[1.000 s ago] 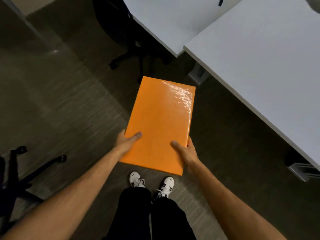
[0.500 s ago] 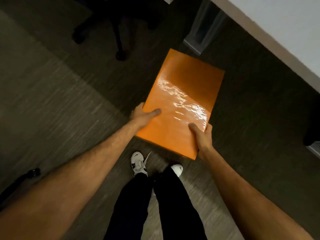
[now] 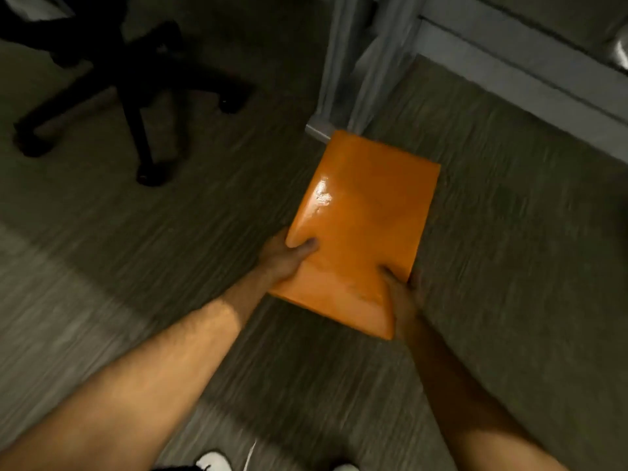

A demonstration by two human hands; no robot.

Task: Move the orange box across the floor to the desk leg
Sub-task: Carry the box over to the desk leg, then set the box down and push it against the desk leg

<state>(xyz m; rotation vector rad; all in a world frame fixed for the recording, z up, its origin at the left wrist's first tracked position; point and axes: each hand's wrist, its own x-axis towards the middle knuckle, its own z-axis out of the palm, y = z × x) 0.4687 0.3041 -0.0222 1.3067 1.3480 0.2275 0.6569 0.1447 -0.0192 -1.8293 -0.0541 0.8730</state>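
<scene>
Head view: I see both grips, left (image 3: 289, 256) and right (image 3: 402, 294), clasping the near end of the box (image 3: 360, 229), now lowered from waist height; its far corner meets the desk leg (image 3: 343, 66), so placement looks imminent.

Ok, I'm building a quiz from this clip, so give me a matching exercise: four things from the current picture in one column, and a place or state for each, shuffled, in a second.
Things:
1. orange box
2. desk leg
3. office chair base
4. left hand

Places or states:
A. black, upper left of the view
B. thumb on top of the box's near left corner
C. grey, just past the box's far end
D. gripped at its near end by both hands

Pairs: 1-D, 2-C, 3-A, 4-B
</scene>
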